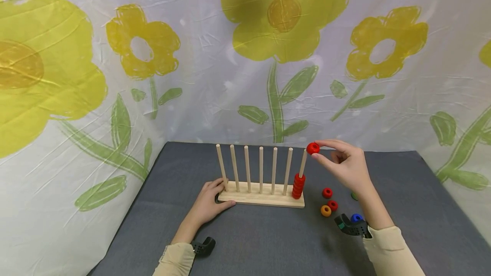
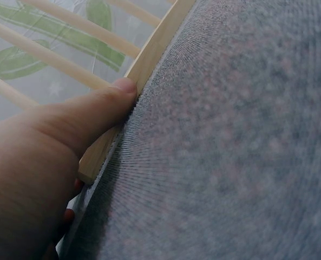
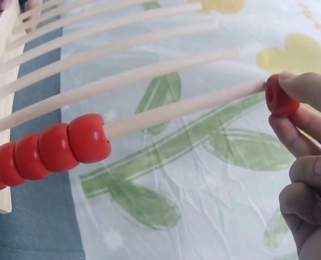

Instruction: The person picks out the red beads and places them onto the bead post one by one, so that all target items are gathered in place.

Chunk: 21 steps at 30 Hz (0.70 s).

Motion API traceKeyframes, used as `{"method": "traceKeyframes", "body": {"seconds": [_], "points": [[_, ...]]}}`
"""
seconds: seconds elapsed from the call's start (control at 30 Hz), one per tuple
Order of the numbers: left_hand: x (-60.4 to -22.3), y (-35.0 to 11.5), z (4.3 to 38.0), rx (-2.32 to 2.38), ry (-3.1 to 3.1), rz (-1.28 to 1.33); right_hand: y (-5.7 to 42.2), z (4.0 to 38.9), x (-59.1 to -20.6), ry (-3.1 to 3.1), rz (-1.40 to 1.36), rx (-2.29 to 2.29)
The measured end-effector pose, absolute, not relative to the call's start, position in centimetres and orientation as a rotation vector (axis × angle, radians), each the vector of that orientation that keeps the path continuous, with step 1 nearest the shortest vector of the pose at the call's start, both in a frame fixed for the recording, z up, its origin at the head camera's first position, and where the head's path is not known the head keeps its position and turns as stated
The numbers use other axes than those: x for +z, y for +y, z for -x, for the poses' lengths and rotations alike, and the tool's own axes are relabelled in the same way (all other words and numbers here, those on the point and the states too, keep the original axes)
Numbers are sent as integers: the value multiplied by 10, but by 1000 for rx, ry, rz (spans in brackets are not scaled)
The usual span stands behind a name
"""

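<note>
A wooden peg rack (image 1: 262,199) with a row of upright pegs stands on the table. Its left end is held by my left hand (image 1: 210,204), thumb along the front edge and fingers round behind. Several red beads (image 1: 298,186) are stacked on the rightmost peg, leaving its upper part bare. Between thumb and fingertips my right hand (image 1: 346,162) pinches another red bead (image 1: 313,148). In the right wrist view that bead (image 3: 282,102) is right at the tip of the peg, its hole turned toward it.
To the right of the rack lie two red beads (image 1: 327,193), an orange bead (image 1: 326,211) and a blue bead (image 1: 356,217). A green bead (image 1: 354,196) is partly hidden by the right forearm. Flowered cloth (image 1: 199,76) hangs behind the dark grey table (image 1: 261,242).
</note>
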<state>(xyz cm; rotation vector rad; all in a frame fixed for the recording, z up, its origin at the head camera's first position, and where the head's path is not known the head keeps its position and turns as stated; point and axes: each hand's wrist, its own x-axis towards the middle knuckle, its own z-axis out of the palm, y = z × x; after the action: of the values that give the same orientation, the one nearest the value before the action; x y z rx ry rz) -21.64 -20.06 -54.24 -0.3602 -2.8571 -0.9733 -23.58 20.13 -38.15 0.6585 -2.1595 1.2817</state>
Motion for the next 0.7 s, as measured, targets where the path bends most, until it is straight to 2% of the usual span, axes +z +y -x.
{"method": "traceKeyframes", "body": {"seconds": [0.7], "points": [[-542, -200, 216, -963, -2853, 351, 193, 236, -378, -2178, -685, 1307]]}}
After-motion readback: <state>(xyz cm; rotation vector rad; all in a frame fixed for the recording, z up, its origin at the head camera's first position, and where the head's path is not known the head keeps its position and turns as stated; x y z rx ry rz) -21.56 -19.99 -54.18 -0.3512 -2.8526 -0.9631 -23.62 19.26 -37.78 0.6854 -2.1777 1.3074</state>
